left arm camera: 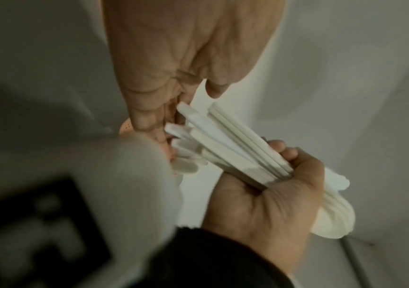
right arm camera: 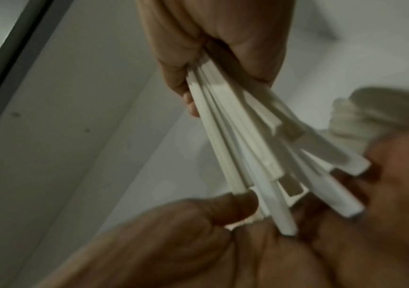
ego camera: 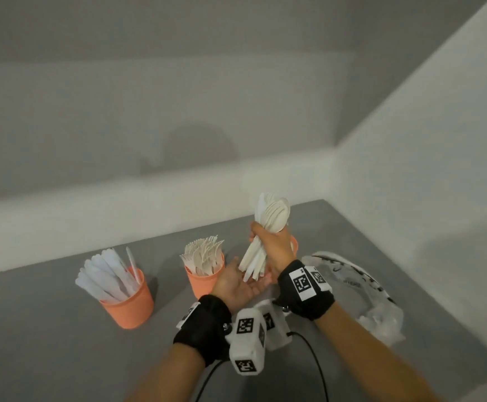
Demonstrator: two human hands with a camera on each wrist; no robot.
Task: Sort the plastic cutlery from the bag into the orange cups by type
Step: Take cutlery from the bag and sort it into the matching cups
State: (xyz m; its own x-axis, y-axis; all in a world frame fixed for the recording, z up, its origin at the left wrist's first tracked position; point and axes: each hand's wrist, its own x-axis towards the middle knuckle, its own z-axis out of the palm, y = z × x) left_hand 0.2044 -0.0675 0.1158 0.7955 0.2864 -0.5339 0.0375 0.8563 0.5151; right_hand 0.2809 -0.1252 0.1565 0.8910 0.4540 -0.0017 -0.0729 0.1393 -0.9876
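My right hand [ego camera: 271,242] grips a bundle of white plastic spoons [ego camera: 274,216] around the middle, bowls up, above the grey table. Its fist shows around the spoon handles [right arm camera: 260,155] in the right wrist view. My left hand [ego camera: 242,281] lies open, palm up, under the fanned handle ends, which touch its palm [right arm camera: 284,243]. An orange cup of knives [ego camera: 128,303] stands at the left. An orange cup of forks [ego camera: 204,278] stands in the middle. A third orange cup [ego camera: 294,245] is mostly hidden behind my right hand.
A crumpled clear plastic bag [ego camera: 358,288] lies on the grey table [ego camera: 62,343] at the right, close to the white side wall. A white back wall runs behind the cups. Black cables trail from my wrists toward the table's front edge.
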